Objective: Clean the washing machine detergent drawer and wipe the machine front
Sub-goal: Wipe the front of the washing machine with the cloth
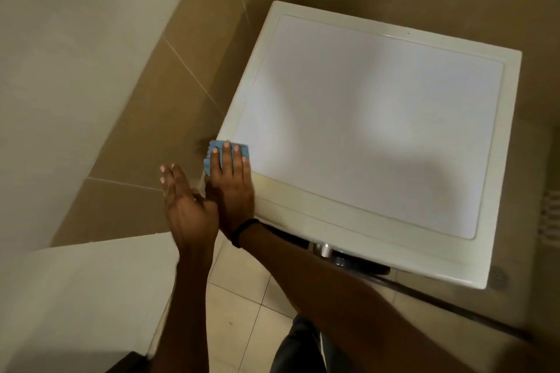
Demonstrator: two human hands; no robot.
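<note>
Fingers of the right hand (231, 183) lie straight, pressing a blue cloth (215, 145) on a corner of the washing machine (378, 130). Left hand (185, 200) hovers beside it, open, empty

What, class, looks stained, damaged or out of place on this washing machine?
A yellowish patch tints the washing machine top along its front edge, beside the right hand pressing the blue cloth; the rest looks white. Nothing looks spilled or broken.

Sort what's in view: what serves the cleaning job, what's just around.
Job: blue cloth, washing machine, right hand flat on the cloth, left hand beside it.
Just around: white ledge, wall tiles, floor tiles, black wristband.
</note>
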